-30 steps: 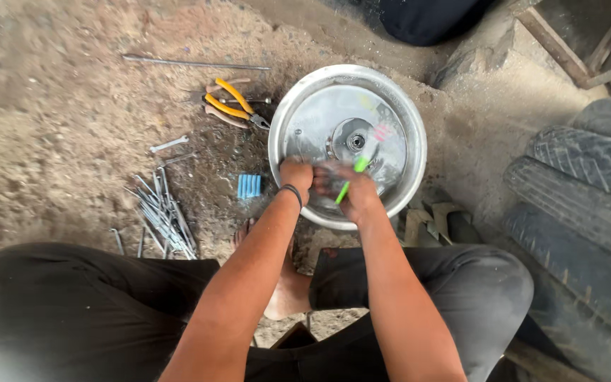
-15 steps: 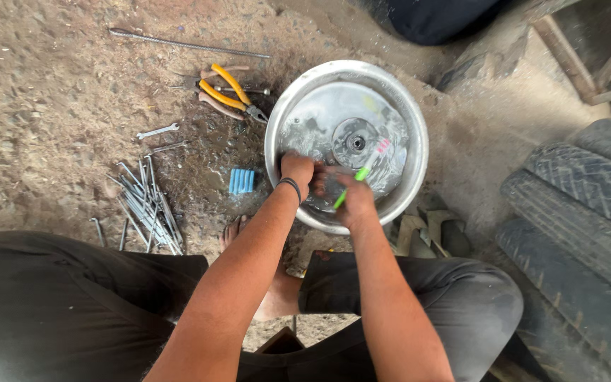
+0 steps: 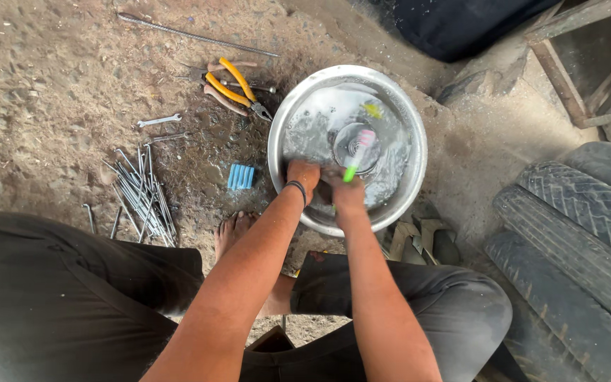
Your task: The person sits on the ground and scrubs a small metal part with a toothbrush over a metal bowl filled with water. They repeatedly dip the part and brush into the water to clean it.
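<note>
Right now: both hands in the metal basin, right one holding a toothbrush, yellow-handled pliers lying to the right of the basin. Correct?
Not quite. The pliers lie to the left of the basin, as the head view shows. Both hands are in it, and the right hand holds the toothbrush.

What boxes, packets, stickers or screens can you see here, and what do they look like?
Only one thing looks like a packet; there are no signs or screens.
Small blue packet: lies on the dirt just left of the metal bowl, near the left hand; flat, ridged, light blue, too small to tell what it holds.
Yellow scrap: lies in the bowl's far side; may be a sticker, cannot tell.
</note>
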